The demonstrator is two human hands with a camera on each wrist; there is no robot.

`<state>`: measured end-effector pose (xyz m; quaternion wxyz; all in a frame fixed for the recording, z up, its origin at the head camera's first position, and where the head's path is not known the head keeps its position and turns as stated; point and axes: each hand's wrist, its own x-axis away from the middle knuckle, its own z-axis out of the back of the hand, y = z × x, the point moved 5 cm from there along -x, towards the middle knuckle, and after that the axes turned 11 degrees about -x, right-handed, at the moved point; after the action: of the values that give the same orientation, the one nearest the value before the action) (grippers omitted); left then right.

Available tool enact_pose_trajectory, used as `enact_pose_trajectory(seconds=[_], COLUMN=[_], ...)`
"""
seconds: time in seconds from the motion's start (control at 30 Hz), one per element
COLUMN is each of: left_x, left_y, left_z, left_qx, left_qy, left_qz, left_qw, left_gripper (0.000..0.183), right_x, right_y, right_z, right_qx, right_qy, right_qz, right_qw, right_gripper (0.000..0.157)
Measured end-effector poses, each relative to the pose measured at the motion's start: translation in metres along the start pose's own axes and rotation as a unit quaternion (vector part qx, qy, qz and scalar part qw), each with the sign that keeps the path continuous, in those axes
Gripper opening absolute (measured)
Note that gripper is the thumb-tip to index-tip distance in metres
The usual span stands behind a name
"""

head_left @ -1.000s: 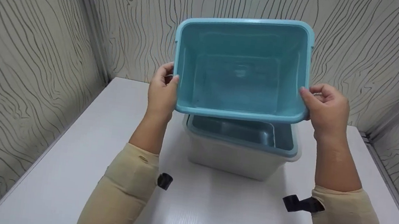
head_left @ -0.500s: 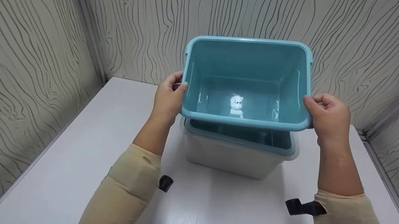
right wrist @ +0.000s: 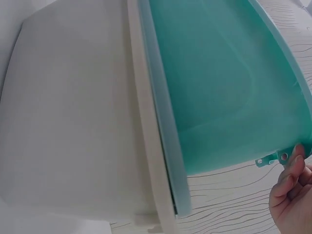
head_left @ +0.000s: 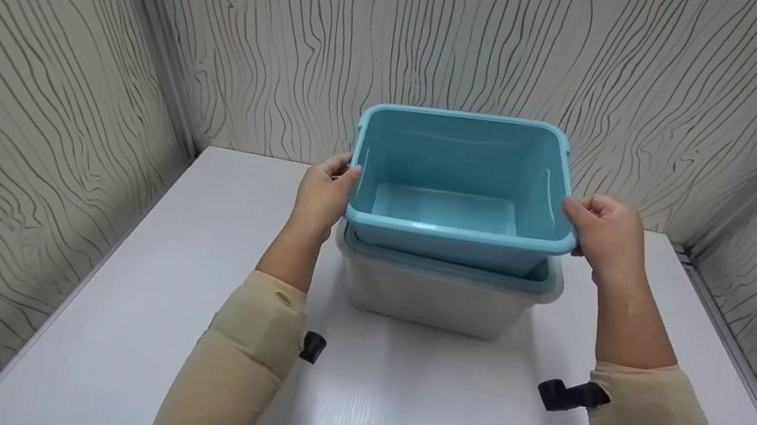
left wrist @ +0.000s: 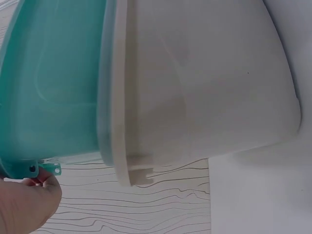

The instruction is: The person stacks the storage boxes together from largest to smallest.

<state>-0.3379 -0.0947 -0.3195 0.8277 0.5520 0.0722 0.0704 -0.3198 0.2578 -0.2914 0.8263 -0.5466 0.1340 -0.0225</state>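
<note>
A teal plastic storage bin (head_left: 444, 210) is held by its two short sides, its open top tipped toward me. My left hand (head_left: 324, 195) pinches its left rim with the thumb on top. On the right rim, my right hand (head_left: 608, 233) pinches in the same way. The bin's lower part sits inside the mouth of a stack below: a white bin (head_left: 426, 294) with a grey-blue bin (head_left: 543, 285) nested in it. Both wrist views show the teal wall (left wrist: 68, 87) rising out of the grey-blue rim (right wrist: 168, 117), fingers beside the small side lugs (right wrist: 270, 158).
The stack stands on a white table (head_left: 364, 391) near its back edge. A wood-grain patterned wall (head_left: 283, 49) rises behind, with similar panels at left and right. Black wrist mounts (head_left: 572, 397) stick out from the sleeves.
Both hands have lowered the teal bin, and its base has gone down into the stack's mouth. It has also tilted back toward level. The stack below stays in place.
</note>
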Motion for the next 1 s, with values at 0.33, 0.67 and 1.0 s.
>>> enact_pose_trajectory(seconds=[0.33,0.67,1.0], left_x=[-0.003,-0.002,-0.002], left_y=[-0.012,-0.020,-0.022], left_z=[-0.011,-0.022,-0.028], left_qx=[-0.006,-0.097,-0.186], left_qy=[-0.035,-0.047,-0.053], left_qz=[0.014,-0.005,-0.034], left_qw=[0.9993,0.9941,0.9805], left_gripper=[0.042,0.045,0.037], right_x=[-0.008,-0.011,-0.016], right_y=[0.030,0.041,0.055], right_z=[-0.008,-0.016,-0.022], right_qx=[0.039,0.105,0.149], right_qy=[-0.037,-0.076,-0.083], right_qz=[-0.030,-0.042,-0.028], right_qw=[0.998,0.991,0.985], right_gripper=[0.045,0.046,0.035])
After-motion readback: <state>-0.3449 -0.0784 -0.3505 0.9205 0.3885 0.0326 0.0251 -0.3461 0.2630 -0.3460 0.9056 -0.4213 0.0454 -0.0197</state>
